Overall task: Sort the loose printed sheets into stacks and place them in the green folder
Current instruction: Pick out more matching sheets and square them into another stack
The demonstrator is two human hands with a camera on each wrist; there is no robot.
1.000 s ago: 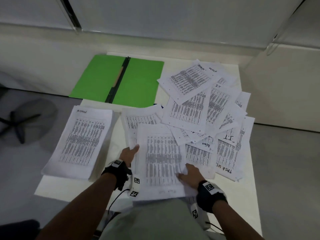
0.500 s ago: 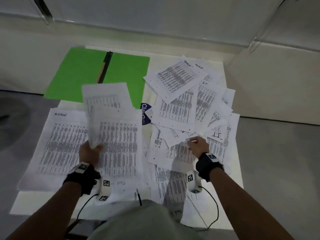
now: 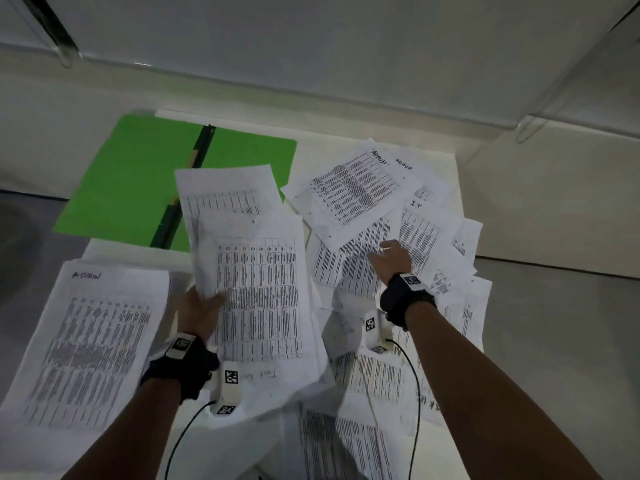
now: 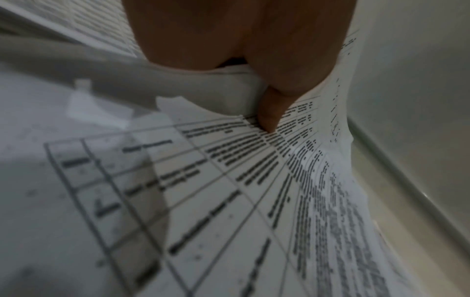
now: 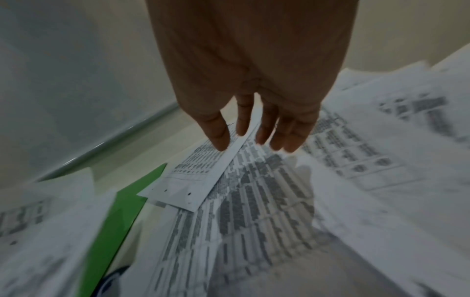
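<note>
**Q:** Over the small white table (image 3: 446, 174), what are your hands doing?

**Me:** My left hand (image 3: 199, 311) grips a bundle of white printed sheets with ruled tables (image 3: 258, 285) by its left edge. The left wrist view shows my thumb (image 4: 273, 106) pressed on the printed face, the paper curling round it; the other fingers are behind the sheets, so I cannot tell how they lie. The bundle is lifted off the table and partly covers the folder's near right corner in the head view.

**Q:** And the right?

**Me:** My right hand (image 3: 393, 259) reaches out over the loose heap of printed sheets (image 3: 419, 237) on the right side of the table. Its fingers (image 5: 289, 130) are straight and slightly spread, holding nothing; whether their tips touch the paper I cannot tell.

**Q:** Where is the folder?

**Me:** An open bright green card folder with a dark spine (image 3: 138, 188) lies flat at the far left of the table, its left leaf jutting past the table edge. No sheets lie inside that I can see.

**Q:** Anything sorted?

**Me:** One squared stack of printed sheets, handwritten "ADMIN" on top (image 3: 90, 344), sits at the near left, just beside my left wrist. In the heap, top sheets read "ADMIN" and "IT". Each wrist carries a black strap with a white tagged camera.
</note>
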